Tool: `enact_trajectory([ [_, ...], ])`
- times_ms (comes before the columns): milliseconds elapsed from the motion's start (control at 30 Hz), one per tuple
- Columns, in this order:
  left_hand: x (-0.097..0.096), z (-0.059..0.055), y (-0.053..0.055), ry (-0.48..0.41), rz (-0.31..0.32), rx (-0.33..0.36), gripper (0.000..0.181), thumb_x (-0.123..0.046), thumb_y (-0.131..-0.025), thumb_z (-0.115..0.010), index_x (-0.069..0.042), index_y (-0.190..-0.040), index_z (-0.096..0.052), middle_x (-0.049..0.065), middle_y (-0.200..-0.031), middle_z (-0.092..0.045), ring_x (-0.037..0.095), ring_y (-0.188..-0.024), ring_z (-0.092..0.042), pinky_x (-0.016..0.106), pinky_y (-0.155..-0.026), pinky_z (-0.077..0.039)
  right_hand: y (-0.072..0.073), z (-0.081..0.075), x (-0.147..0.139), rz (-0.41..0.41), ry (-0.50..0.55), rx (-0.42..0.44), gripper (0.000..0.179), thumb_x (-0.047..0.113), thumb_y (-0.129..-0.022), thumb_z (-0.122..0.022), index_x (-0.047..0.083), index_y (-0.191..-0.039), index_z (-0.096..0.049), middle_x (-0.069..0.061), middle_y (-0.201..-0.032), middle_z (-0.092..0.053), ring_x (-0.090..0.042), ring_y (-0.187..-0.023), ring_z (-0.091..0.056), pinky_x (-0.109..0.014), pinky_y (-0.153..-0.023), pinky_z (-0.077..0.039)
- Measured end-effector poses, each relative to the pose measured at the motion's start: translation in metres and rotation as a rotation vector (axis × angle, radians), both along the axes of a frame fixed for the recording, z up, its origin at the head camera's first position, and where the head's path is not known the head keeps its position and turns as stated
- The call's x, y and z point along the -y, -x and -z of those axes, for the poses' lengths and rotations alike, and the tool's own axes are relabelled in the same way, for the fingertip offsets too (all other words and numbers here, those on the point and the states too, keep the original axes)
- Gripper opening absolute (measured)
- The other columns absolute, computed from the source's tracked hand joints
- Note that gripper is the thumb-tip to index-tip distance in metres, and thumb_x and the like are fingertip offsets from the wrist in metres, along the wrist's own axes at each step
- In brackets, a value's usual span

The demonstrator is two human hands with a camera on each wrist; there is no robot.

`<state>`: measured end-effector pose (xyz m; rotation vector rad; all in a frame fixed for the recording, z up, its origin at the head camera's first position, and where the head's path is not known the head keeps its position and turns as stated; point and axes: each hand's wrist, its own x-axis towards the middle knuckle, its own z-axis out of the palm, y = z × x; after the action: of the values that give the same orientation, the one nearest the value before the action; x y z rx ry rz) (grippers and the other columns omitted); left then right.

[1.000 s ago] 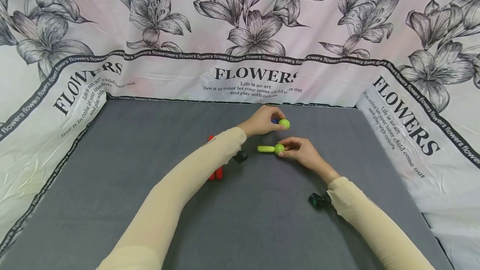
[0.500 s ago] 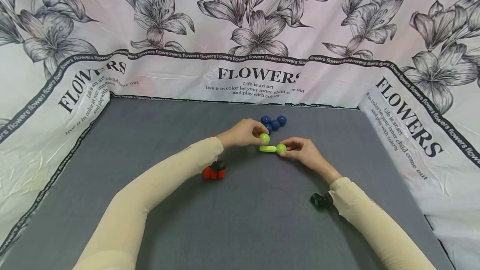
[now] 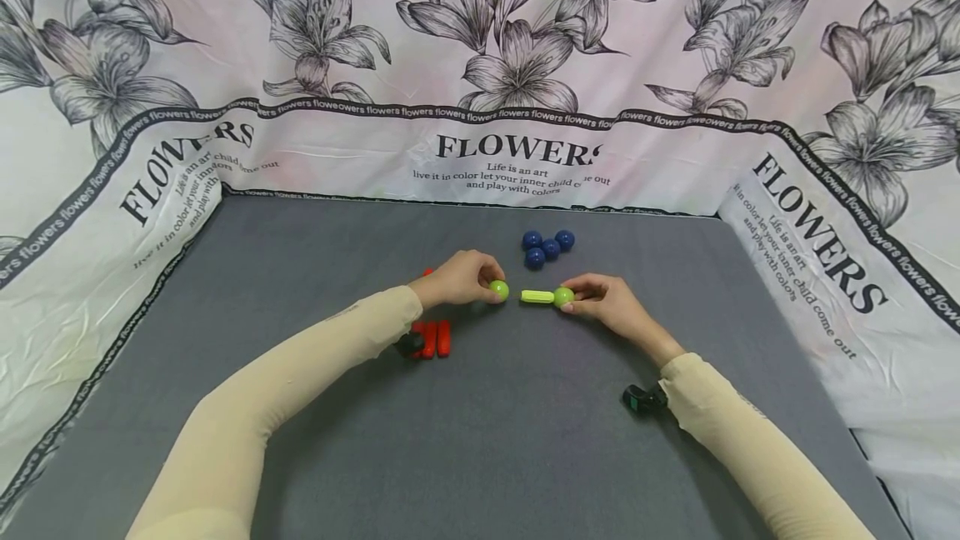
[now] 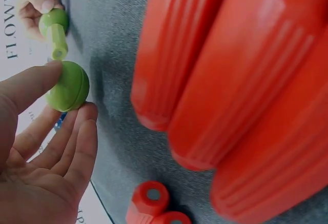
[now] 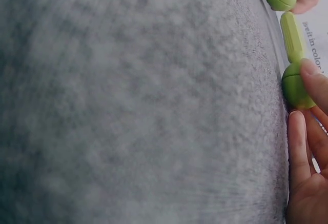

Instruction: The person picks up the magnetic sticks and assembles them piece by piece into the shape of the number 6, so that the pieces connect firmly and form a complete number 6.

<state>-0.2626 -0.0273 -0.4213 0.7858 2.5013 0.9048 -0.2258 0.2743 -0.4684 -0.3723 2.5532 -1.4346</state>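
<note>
In the head view my left hand pinches a green ball between thumb and fingers. To its right, my right hand pinches a second green ball. A yellow-green rod is joined to that second ball and points left, its free end a small gap short of the left hand's ball. The left wrist view shows a hole in the end of the rod, facing the held ball. The right wrist view shows the rod running from the right hand's ball toward the other one.
Several blue balls lie grouped behind the hands. Red rods lie side by side beneath the left wrist, partly covered by it; more red rods show in the left wrist view. Flower-printed cloth borders the grey table.
My left hand has moved from the blue balls leftward and toward me with its green ball, uncovering them. It now lines up with the rod. The right hand has stayed nearly in place.
</note>
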Motion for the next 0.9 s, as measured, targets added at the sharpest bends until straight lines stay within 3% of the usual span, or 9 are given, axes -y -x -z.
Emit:
enact_trajectory([
  [533,-0.007,0.007,0.001,0.001,-0.021,0.010,0.031,-0.020,-0.085,-0.080,-0.008,-0.112,-0.070,0.005,-0.109,-0.074,0.016,-0.098,-0.068,0.027,-0.089,-0.056,0.002,0.000,0.000,0.011,0.004,0.025,0.038,0.021,-0.085,-0.079,0.010,-0.120,-0.069,-0.016,-0.112,-0.070,-0.004,-0.088,-0.064,-0.018,-0.074,-0.053],
  [800,-0.011,0.007,0.001,-0.013,-0.025,0.019,0.030,-0.019,-0.084,-0.081,-0.008,-0.110,-0.071,0.005,-0.107,-0.073,0.015,-0.095,-0.067,0.026,-0.088,-0.057,-0.011,-0.025,0.011,-0.007,0.007,0.026,0.036,0.013,-0.087,-0.076,0.002,-0.120,-0.068,-0.021,-0.112,-0.069,-0.004,-0.087,-0.064,-0.018,-0.074,-0.053],
  [900,-0.013,0.008,0.000,-0.015,-0.024,0.015,0.030,-0.019,-0.084,-0.081,-0.008,-0.110,-0.071,0.004,-0.106,-0.073,0.014,-0.094,-0.067,0.025,-0.087,-0.056,-0.013,-0.028,0.012,-0.004,0.005,0.026,0.036,0.013,-0.087,-0.076,0.002,-0.120,-0.068,-0.021,-0.112,-0.069,-0.004,-0.087,-0.064,-0.018,-0.074,-0.053],
])
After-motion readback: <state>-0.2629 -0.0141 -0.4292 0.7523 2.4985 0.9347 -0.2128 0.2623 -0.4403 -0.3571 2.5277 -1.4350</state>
